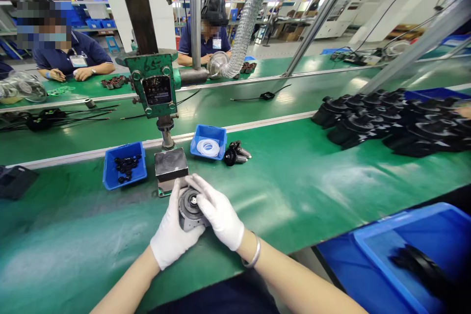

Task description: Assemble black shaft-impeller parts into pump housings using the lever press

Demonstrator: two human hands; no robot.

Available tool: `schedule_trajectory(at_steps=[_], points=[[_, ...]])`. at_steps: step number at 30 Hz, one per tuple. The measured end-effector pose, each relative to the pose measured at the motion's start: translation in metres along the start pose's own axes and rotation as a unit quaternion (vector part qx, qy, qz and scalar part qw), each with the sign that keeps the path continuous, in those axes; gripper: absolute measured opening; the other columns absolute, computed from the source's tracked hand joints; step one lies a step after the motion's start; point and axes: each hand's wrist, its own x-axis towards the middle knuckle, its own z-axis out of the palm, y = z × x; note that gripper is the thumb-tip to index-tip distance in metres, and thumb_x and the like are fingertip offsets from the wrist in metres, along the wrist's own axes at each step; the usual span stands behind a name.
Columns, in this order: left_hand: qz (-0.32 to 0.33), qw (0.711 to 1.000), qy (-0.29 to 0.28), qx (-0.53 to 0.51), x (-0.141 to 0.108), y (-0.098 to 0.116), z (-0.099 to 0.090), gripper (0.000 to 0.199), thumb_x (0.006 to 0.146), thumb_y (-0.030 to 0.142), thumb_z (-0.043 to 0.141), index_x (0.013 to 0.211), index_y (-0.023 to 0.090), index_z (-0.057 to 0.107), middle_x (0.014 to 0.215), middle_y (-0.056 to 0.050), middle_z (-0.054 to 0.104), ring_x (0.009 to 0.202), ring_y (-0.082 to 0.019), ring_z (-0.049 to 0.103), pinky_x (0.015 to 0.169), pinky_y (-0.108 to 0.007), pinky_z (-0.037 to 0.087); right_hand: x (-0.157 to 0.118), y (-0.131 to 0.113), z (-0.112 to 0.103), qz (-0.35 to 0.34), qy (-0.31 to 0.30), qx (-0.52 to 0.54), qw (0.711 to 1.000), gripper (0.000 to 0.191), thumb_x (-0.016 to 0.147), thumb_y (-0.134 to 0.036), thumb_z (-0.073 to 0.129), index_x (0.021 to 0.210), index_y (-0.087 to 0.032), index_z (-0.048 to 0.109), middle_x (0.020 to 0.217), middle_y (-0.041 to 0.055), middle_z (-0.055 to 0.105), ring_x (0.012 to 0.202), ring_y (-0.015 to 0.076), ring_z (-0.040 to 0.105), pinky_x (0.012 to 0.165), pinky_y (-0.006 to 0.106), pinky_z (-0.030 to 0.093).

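Between my two white-gloved hands is a round grey and black motor housing (191, 204), with a small light-coloured piece at its centre. My left hand (174, 230) wraps its left and near side, thumb along the front. From the right, my right hand (220, 213) closes over it, fingers across the far rim and thumb near the centre. Just beyond my fingertips stands a dark metal block (171, 163) under the ram of a green arbor press (156, 86). The housing's underside is hidden.
A blue bin (108, 169) with small black parts is left of the press. Another blue bin (195, 149) holds white rings, beside several dark shafted parts (237, 153). Black housings (362, 125) crowd the right. A large blue crate (371, 250) sits lower right. Two co-workers sit opposite.
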Motion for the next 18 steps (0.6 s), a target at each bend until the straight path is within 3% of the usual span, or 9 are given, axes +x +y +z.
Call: schedule_trajectory(at_steps=[2,3,5,6,8,11,13,15,18], points=[[0.005,1.000,0.019,-0.008,0.001,-0.005,0.001,0.102,0.078,0.024,0.067,0.153,0.024,-0.003,0.148,-0.016,0.041,0.137,-0.028,0.042,0.116,-0.050,0.032,-0.007,0.004,-0.007,-0.009,0.036,-0.025,0.999,0.043,0.096,-0.050,0.048,0.124,-0.021,0.062,0.126,0.0090,0.065,0.127,0.0272,0.053,0.112,0.046,0.038],[0.009,1.000,0.025,-0.004,0.001,-0.008,0.001,0.101,0.078,0.025,0.068,0.153,0.023,-0.001,0.147,-0.016,0.041,0.137,-0.029,0.042,0.116,-0.050,0.031,-0.012,0.006,-0.013,-0.002,0.078,-0.022,0.997,0.039,0.097,-0.050,0.046,0.108,-0.021,0.070,0.107,0.0085,0.073,0.116,0.0273,0.061,0.107,0.046,0.043],[0.018,0.999,0.030,0.011,0.000,-0.012,-0.002,0.100,0.077,0.026,0.069,0.153,0.022,0.004,0.146,-0.016,0.041,0.137,-0.031,0.041,0.116,-0.052,0.029,-0.020,0.008,-0.025,0.037,0.180,0.011,0.983,0.047,0.100,-0.050,0.038,0.079,-0.022,0.070,0.061,0.0037,0.067,0.076,0.0232,0.070,0.084,0.041,0.056],[0.019,0.999,0.031,0.019,0.000,-0.014,-0.003,0.099,0.076,0.027,0.069,0.152,0.022,0.006,0.146,-0.016,0.041,0.138,-0.031,0.040,0.116,-0.053,0.029,-0.020,0.008,-0.029,0.058,0.217,0.027,0.974,0.048,0.100,-0.049,0.036,0.076,-0.023,0.068,0.050,0.0010,0.059,0.060,0.0205,0.066,0.073,0.038,0.058],[0.017,0.999,0.033,0.025,0.000,-0.016,-0.003,0.099,0.076,0.032,0.071,0.152,0.022,0.009,0.147,-0.017,0.041,0.139,-0.033,0.038,0.116,-0.054,0.029,-0.014,0.007,-0.028,0.067,0.217,0.035,0.973,0.039,0.099,-0.050,0.040,0.097,-0.022,0.068,0.058,0.0008,0.064,0.055,0.0190,0.063,0.067,0.036,0.058],[0.014,0.999,0.040,0.019,0.000,-0.016,0.000,0.099,0.077,0.039,0.072,0.152,0.023,0.010,0.150,-0.016,0.037,0.141,-0.033,0.034,0.116,-0.052,0.030,0.003,0.003,-0.013,0.026,0.065,0.017,0.997,0.052,0.096,-0.051,0.045,0.139,-0.021,0.047,0.118,0.0094,0.069,0.105,0.0236,0.066,0.095,0.040,0.053],[0.012,0.999,0.047,0.017,-0.001,-0.016,0.002,0.095,0.080,0.038,0.070,0.152,0.025,0.010,0.153,-0.015,0.034,0.142,-0.031,0.035,0.116,-0.050,0.031,0.009,0.002,-0.009,-0.011,-0.004,-0.017,1.000,0.052,0.096,-0.050,0.045,0.139,-0.021,0.049,0.136,0.0096,0.058,0.128,0.0262,0.052,0.111,0.045,0.040],[0.013,0.998,0.050,0.023,-0.002,-0.016,0.003,0.093,0.081,0.037,0.068,0.152,0.026,0.009,0.152,-0.014,0.034,0.140,-0.030,0.036,0.116,-0.050,0.031,0.006,0.005,-0.015,-0.035,0.017,-0.049,0.998,0.041,0.096,-0.049,0.046,0.117,-0.020,0.067,0.123,0.0094,0.067,0.128,0.0289,0.052,0.111,0.048,0.038],[0.015,0.998,0.052,0.036,-0.004,-0.019,0.004,0.094,0.080,0.035,0.068,0.152,0.024,0.008,0.150,-0.015,0.035,0.139,-0.031,0.037,0.117,-0.052,0.027,-0.004,0.014,-0.032,0.006,0.174,-0.024,0.985,0.048,0.099,-0.048,0.037,0.075,-0.022,0.069,0.077,0.0087,0.071,0.096,0.0286,0.068,0.088,0.045,0.054]])
